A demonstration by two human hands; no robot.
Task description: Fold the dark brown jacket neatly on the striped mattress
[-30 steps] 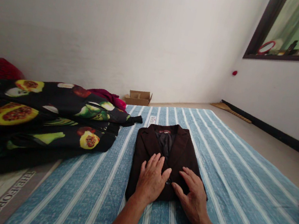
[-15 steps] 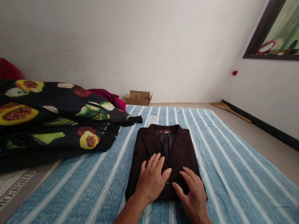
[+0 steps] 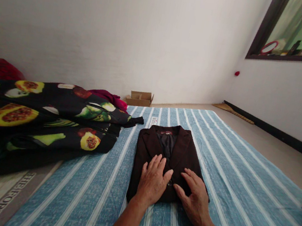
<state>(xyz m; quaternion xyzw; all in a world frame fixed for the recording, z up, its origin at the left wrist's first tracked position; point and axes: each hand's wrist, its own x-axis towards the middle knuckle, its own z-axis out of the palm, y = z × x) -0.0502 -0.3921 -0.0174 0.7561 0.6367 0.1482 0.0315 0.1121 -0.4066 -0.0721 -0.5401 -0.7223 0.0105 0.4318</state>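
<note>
A dark brown blazer (image 3: 182, 148) lies folded into a neat rectangle, front side up, its collar and lapels pointing away from me. Part of the black lining and a label show at the neck. My left hand (image 3: 154, 180) rests flat on the lower left of the blazer, thumb held away from the fingers. On the lower right, my right hand (image 3: 193, 196) also lies on the cloth with its fingers stretched out. A dark button shows between the two thumbs. Neither hand grips anything.
Under the blazer spreads a blue sheet with white stripes (image 3: 92, 191). To the left lies a black fruit-print garment (image 3: 52, 120), with maroon cloth (image 3: 110, 99) behind it. An open cardboard box (image 3: 138, 99) stands by the wall. A broom (image 3: 234, 111) lies on the floor.
</note>
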